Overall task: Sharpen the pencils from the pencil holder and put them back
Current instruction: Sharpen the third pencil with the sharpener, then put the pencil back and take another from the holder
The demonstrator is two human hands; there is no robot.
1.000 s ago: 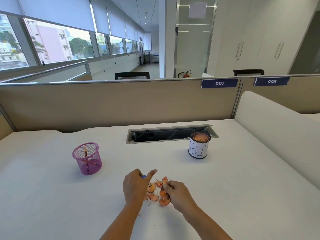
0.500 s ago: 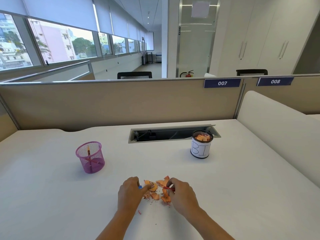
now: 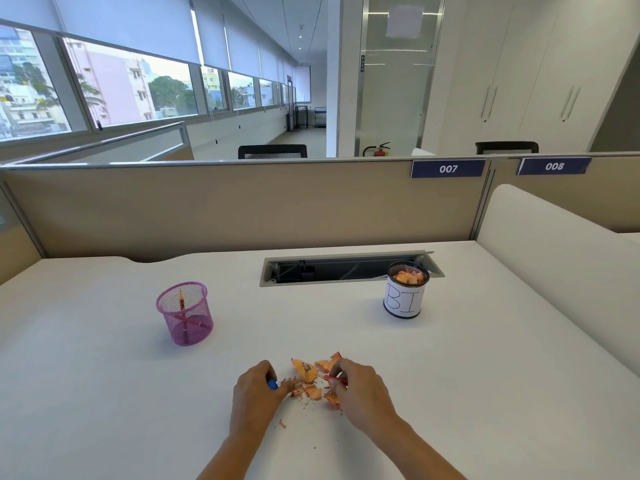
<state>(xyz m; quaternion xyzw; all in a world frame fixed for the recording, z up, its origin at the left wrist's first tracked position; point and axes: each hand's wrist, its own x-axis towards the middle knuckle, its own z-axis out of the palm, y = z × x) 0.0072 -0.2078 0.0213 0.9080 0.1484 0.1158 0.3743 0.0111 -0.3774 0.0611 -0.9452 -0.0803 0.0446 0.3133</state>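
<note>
My left hand curls round a small blue sharpener near the front of the white desk. My right hand pinches a short red pencil, whose tip points left toward the sharpener. Between the two hands lies a heap of orange pencil shavings. A pink mesh pencil holder stands at the middle left with pencils inside, one upright.
A small can labelled as a bin, holding shavings, stands at the back right beside an open cable slot. A beige partition closes the desk's far side, and a white divider runs along the right.
My left thumb, raised a second ago, has come down onto the sharpener. Both hands have drawn closer together over the shavings, and the view has shifted slightly.
</note>
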